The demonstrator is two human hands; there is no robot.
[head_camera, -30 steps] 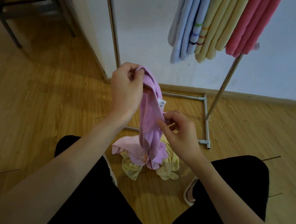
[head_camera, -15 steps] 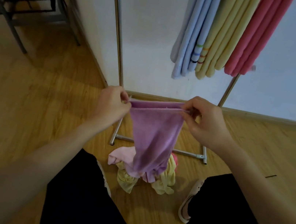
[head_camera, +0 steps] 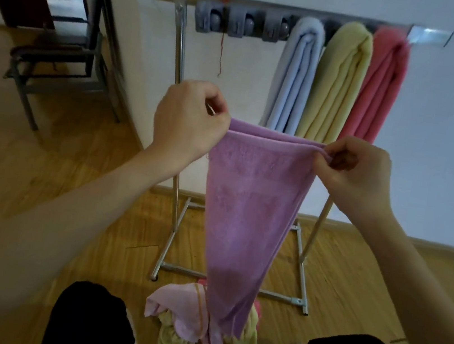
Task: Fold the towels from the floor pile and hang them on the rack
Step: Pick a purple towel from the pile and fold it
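Observation:
A purple towel [head_camera: 245,216] hangs in front of me, stretched by its top edge. My left hand [head_camera: 188,120] grips the left top corner and my right hand [head_camera: 353,168] pinches the right top corner. Its lower end narrows and dangles just over the floor pile [head_camera: 187,331] of pale pink and yellow towels between my knees. Behind it stands the metal rack [head_camera: 179,47], with a light blue towel [head_camera: 294,78], a yellow towel [head_camera: 338,82] and a coral pink towel [head_camera: 378,85] folded over its top bar.
Grey clips [head_camera: 237,24] hang on the left part of the rack's bar. The rack's base frame [head_camera: 233,281] lies on the wooden floor against a white wall. A dark metal chair [head_camera: 60,55] stands at the left by a doorway.
I have raised the purple towel and spread its top edge wider between both hands. My view has tilted up, so the rack's top bar now shows.

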